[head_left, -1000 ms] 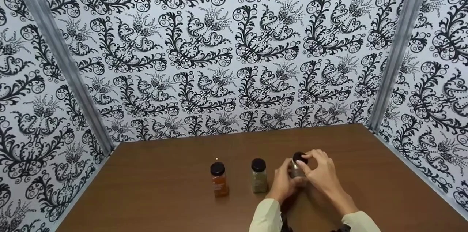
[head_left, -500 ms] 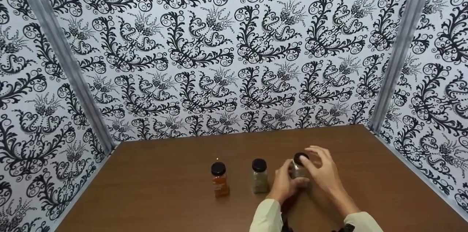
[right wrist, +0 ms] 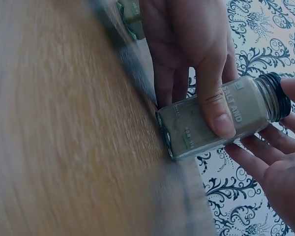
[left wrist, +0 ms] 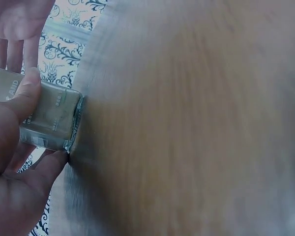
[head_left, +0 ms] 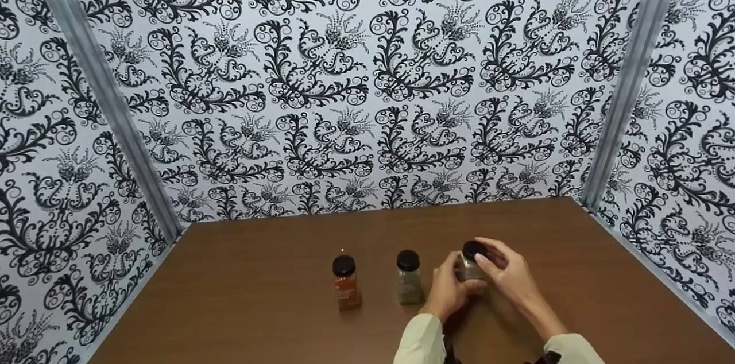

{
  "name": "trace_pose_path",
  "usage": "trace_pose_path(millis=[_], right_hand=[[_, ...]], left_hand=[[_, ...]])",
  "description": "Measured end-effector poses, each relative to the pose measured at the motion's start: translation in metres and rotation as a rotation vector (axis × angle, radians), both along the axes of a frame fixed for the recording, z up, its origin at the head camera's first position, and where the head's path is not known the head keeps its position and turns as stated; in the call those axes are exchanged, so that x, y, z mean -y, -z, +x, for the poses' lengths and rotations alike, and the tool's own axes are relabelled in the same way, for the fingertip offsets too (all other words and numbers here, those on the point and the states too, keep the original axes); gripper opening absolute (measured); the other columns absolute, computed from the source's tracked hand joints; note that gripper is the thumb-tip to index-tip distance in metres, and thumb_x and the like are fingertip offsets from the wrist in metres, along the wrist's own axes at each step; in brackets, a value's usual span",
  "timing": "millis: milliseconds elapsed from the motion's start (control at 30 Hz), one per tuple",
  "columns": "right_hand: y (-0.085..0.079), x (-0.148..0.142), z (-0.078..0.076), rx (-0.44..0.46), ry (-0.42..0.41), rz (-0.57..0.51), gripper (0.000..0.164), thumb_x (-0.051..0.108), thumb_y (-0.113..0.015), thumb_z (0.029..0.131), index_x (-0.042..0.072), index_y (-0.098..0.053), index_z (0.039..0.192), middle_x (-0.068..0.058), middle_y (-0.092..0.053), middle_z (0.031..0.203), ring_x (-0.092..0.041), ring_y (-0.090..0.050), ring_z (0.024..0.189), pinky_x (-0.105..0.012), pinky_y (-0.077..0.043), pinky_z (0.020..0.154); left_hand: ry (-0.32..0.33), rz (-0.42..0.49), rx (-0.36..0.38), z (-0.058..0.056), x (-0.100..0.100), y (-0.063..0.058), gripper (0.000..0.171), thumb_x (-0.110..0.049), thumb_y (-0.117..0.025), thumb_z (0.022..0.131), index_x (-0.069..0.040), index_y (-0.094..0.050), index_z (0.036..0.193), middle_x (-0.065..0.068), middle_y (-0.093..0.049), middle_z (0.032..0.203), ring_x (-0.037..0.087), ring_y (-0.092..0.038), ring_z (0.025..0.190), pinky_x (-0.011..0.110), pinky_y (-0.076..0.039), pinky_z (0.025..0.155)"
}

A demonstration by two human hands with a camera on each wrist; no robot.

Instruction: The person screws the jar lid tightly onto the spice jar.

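Observation:
A clear glass spice jar (head_left: 472, 270) with a black lid (head_left: 474, 250) stands upright on the table, filled with pale powder. My left hand (head_left: 449, 288) grips its body from the left; in the right wrist view, that thumb (right wrist: 219, 115) lies across the printed label. Thumb and fingers of my right hand (head_left: 513, 278) hold the lid from the right. Some lid threads show below the cap in the right wrist view. The left wrist view catches the jar's lower body (left wrist: 54, 110) close to the tabletop.
Left of my hands stands a jar of green-grey seasoning (head_left: 409, 283), black-capped. Farther left is a jar of orange-red spice (head_left: 346, 289), also capped. Both are upright on the brown wooden table (head_left: 258, 283). Patterned black-and-white panels (head_left: 367, 94) enclose the table's back and sides.
My right fingers spread away from the lid half a second ago, and now they are back around it. The left hand keeps its grip on the jar. The other jars have not moved.

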State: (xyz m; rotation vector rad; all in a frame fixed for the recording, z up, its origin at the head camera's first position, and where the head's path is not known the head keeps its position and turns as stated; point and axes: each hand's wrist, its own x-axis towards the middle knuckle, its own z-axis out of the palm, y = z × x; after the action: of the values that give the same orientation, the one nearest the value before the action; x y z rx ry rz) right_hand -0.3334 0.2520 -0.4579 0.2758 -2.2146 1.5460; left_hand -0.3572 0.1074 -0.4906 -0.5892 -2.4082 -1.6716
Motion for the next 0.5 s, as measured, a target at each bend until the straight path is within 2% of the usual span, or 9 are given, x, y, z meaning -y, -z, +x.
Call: trace_pose_path(millis=[267, 500], right_hand=[[0.0012, 0.0009, -0.0021, 0.006, 0.021, -0.026, 0.034, 0.006, -0.073, 0.09, 0.001, -0.064, 0.123, -0.023, -0.07, 0.121, -0.003, -0.066, 0.104, -0.014, -0.052, 0.087], [0.0006, -0.0012, -0.0007, 0.007, 0.026, -0.002, 0.037, 0.009, -0.066, 0.095, 0.002, -0.061, 0.131, -0.022, -0.066, 0.129, 0.001, -0.063, 0.108, -0.013, -0.049, 0.091]], left_hand=[[-0.018, -0.011, -0.006, -0.0002, 0.0, 0.0006, 0.048, -0.022, -0.086, 0.078, -0.02, -0.064, 0.12, -0.002, -0.073, 0.11, 0.011, -0.067, 0.099, 0.024, -0.053, 0.085], [-0.007, 0.006, -0.008, 0.0008, 0.0004, 0.0008, 0.048, -0.023, -0.086, 0.078, -0.019, -0.063, 0.12, -0.001, -0.074, 0.109, 0.007, -0.067, 0.097, 0.024, -0.054, 0.084]])
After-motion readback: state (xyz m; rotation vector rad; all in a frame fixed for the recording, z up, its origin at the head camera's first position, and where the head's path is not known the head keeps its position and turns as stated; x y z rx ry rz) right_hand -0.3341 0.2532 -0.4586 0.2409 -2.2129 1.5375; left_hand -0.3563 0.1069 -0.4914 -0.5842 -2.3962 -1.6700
